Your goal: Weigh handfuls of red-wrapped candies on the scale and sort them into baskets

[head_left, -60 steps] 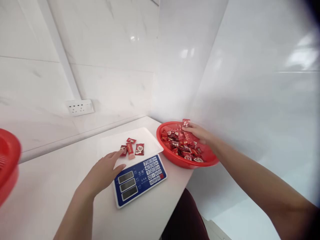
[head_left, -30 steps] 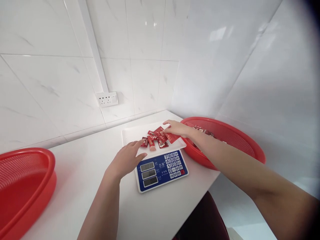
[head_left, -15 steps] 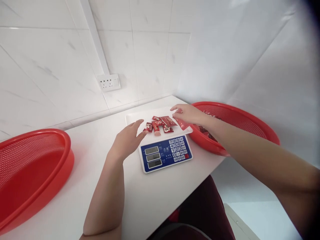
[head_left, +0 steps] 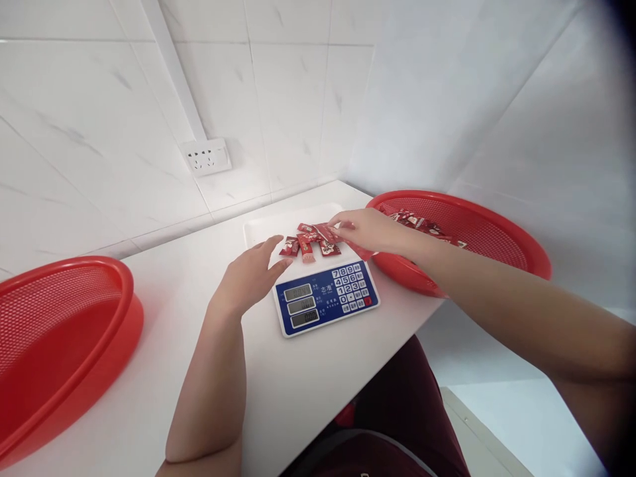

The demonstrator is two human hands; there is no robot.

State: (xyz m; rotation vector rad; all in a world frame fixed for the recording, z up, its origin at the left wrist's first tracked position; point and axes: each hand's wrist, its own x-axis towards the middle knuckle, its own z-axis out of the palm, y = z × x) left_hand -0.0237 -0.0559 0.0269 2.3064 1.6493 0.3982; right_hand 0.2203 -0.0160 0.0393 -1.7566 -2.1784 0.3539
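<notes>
Several small red snack packets (head_left: 307,246) lie in a loose pile on the white pan (head_left: 256,232) of a digital scale with a blue keypad panel (head_left: 325,299). My left hand (head_left: 253,273) is just left of the pile, thumb and fingers apart, with nothing in it. Over the right side of the pan, my right hand (head_left: 360,228) has its fingertips closed at the pile's edge. A red wrapper (head_left: 362,252) shows beneath that hand and appears gripped in it; the hand hides part of it.
A red mesh basket (head_left: 517,245) holding many similar packets stands right of the scale. Another red basket (head_left: 126,285) is at the left on the white table (head_left: 189,291). A wall socket (head_left: 206,157) is behind.
My right hand has moved in toward the pile, its fingers closing at the packets. My left hand has hardly moved. The whole view has shifted slightly.
</notes>
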